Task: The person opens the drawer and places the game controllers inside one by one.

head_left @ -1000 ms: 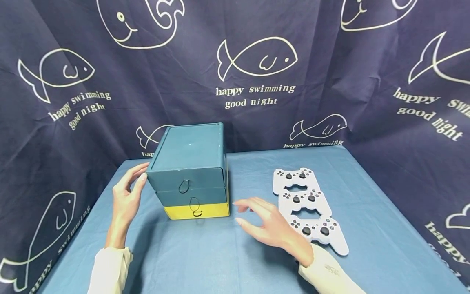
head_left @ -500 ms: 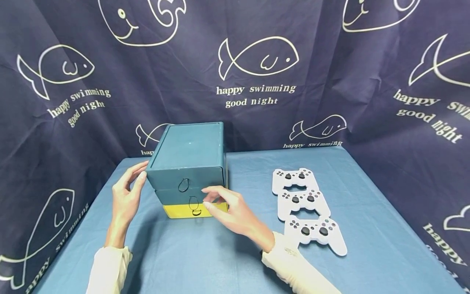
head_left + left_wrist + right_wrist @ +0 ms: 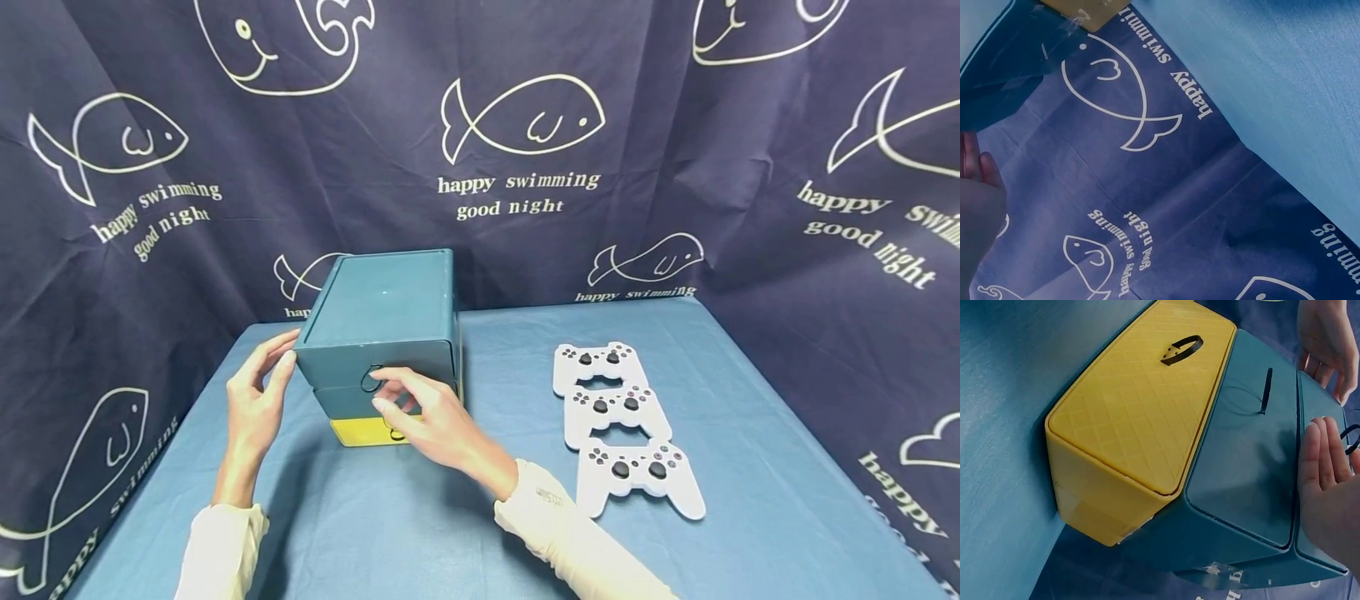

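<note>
A stack of three drawer boxes stands left of centre: two teal drawers (image 3: 382,300) over a yellow drawer (image 3: 360,432). Each front carries a dark loop handle. My left hand (image 3: 255,404) rests its fingertips against the left front corner of the top teal drawer. Reaching across the fronts, my right hand (image 3: 438,421) has its fingertips right at the top drawer's loop handle (image 3: 371,379), thumb and index finger apart. In the right wrist view, several fingers (image 3: 1325,447) lie close to that front, beside the loop. The right hand hides part of the lower fronts.
Three white game-controller shapes (image 3: 641,483) with black sticks lie in an overlapping column on the right of the blue tablecloth (image 3: 517,367). A dark blue curtain (image 3: 525,250) with fish drawings hangs behind the table and along both sides.
My right hand has moved left from beside the stack, across the drawer fronts, up to the top loop handle. The left hand stays at the stack's left corner.
</note>
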### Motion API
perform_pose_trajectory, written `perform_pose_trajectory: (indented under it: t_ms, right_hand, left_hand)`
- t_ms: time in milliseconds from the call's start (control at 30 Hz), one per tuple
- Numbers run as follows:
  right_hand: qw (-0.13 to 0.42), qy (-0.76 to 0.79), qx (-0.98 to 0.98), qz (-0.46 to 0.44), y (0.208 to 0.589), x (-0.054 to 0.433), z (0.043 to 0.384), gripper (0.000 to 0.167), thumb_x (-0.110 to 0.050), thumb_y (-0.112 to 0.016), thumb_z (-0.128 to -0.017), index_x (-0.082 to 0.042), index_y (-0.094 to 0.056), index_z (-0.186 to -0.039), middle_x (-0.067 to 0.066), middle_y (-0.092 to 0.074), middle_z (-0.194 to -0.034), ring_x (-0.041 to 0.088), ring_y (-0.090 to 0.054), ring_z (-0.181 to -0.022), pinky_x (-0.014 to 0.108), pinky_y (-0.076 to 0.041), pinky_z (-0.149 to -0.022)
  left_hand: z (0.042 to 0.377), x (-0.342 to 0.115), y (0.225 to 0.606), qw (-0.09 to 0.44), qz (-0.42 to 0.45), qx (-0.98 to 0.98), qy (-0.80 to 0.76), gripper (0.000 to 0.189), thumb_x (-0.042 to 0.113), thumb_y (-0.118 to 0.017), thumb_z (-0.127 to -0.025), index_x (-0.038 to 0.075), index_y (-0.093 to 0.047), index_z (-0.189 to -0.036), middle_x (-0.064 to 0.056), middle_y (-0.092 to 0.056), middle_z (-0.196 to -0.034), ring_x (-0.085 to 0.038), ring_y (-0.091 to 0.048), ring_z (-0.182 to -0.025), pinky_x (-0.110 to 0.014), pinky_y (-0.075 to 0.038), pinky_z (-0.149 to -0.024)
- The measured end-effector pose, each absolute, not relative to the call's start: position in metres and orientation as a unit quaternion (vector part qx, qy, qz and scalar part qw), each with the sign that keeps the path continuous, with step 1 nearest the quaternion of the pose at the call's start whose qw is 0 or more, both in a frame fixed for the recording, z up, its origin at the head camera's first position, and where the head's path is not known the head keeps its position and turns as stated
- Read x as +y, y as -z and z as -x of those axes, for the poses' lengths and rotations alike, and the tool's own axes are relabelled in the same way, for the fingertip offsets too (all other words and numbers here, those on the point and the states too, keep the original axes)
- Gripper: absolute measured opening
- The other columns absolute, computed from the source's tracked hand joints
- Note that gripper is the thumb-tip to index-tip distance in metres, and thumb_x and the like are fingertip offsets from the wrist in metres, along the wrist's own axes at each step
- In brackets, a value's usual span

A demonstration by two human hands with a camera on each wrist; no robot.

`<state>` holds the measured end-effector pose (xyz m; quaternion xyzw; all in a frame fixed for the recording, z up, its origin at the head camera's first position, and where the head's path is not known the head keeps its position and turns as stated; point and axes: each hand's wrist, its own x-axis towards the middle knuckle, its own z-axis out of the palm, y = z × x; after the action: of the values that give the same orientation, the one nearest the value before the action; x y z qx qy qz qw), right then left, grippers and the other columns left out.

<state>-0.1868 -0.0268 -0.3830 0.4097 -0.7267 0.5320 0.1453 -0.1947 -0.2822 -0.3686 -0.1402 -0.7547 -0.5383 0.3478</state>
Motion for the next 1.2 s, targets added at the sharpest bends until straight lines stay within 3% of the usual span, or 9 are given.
perform_pose_trajectory:
  t_ms: [533,800,1200]
  right_hand:
    - [0.124,-0.555,-0.715,-0.407,0.379,-0.041,0.192,0.030,-0.008,-0.062,-0.104,0.000,-0.066,-0.133,0.007,-0.070,-0.110,0.009,-0.063,-0.095,0.021,-0.053,-0.084]
    - [0.118,-0.561,-0.711,-0.407,0.378,-0.042,0.191,0.029,-0.008,-0.064,-0.103,0.000,-0.066,-0.131,0.008,-0.069,-0.109,0.011,-0.064,-0.099,0.026,-0.055,-0.081]
    - [0.104,-0.576,-0.710,-0.391,0.376,-0.041,0.190,0.029,-0.007,-0.064,-0.102,-0.001,-0.067,-0.130,0.008,-0.069,-0.106,0.011,-0.065,-0.099,0.024,-0.056,-0.079]
  left_hand:
    - [0.195,-0.281,0.369,0.347,0.136,-0.754,0.541,0.031,-0.002,-0.060,-0.102,-0.002,-0.068,-0.132,0.005,-0.071,-0.121,-0.008,-0.065,-0.110,-0.020,-0.044,-0.096]
    - [0.195,-0.281,0.369,0.350,0.142,-0.747,0.547,0.031,-0.004,-0.059,-0.102,-0.004,-0.068,-0.131,0.006,-0.071,-0.120,-0.009,-0.066,-0.110,-0.021,-0.043,-0.097]
    - [0.196,-0.281,0.368,0.350,0.141,-0.745,0.550,0.031,-0.003,-0.060,-0.102,-0.004,-0.068,-0.131,0.006,-0.072,-0.119,-0.009,-0.066,-0.109,-0.021,-0.044,-0.097]
